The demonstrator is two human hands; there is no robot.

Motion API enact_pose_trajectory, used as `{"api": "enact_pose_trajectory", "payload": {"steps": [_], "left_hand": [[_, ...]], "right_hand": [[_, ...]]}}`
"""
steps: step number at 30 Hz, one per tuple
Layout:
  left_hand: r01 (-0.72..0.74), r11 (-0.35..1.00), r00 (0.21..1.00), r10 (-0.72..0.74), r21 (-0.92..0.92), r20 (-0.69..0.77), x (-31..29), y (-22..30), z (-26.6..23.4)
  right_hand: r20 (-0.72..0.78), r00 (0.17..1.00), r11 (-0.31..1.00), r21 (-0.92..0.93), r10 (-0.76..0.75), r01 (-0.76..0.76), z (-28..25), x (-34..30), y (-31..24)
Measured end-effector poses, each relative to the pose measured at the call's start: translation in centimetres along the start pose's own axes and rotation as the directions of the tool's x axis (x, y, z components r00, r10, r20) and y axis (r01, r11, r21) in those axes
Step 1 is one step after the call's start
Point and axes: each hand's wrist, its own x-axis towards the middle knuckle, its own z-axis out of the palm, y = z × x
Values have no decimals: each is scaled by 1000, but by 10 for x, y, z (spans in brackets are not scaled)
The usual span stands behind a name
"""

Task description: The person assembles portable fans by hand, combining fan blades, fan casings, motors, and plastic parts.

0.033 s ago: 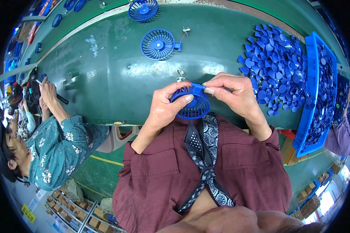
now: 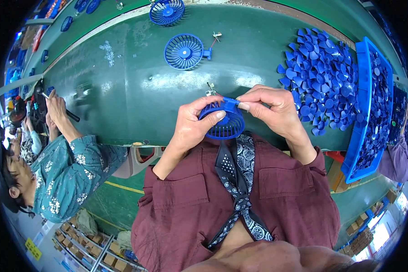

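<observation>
A round blue fan housing (image 2: 225,128) with a slotted grille is held just above the near table edge. My left hand (image 2: 192,121) is closed on its left side, the thumb lying over the hub. My right hand (image 2: 273,108) pinches the end of the housing's short neck between thumb and forefinger; whether a small part is also in that pinch is hidden. A small circuit board (image 2: 210,90) sticks out beyond the left fingers. Farther off, a second fan housing (image 2: 184,52) lies on the green table, wired to a small board (image 2: 217,35).
Blue fan blades (image 2: 322,75) are heaped on the right, beside a blue tray (image 2: 363,104) full of more. Another fan housing (image 2: 167,11) is at the far side. On the left, a co-worker's hand (image 2: 56,109) holds a dark tool. Clear bits (image 2: 108,53) lie far left.
</observation>
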Motion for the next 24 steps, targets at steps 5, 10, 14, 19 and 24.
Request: {"api": "enact_pose_trajectory", "payload": {"steps": [5,10,14,19,24], "left_hand": [[-6,999,1000,6,48,4,-3,-3,0],[-9,1000,1000,9,28,11,-7,-5,0],[-8,999,1000,8,43,19,-8,-5,0],[-158,964,980,180,212,-89,-7,-10,6],[-325,884,933,357,336,-38,-4,-5,4]], "right_hand": [[1,1000,1000,-23,-3,3,3,-2,0],[-9,995,995,-21,-95,94,10,-1,3],[-42,992,993,12,-115,116,15,-3,10],[-85,990,993,-55,-112,107,17,-2,9],[10,1000,999,-36,-3,3,3,-4,2]]}}
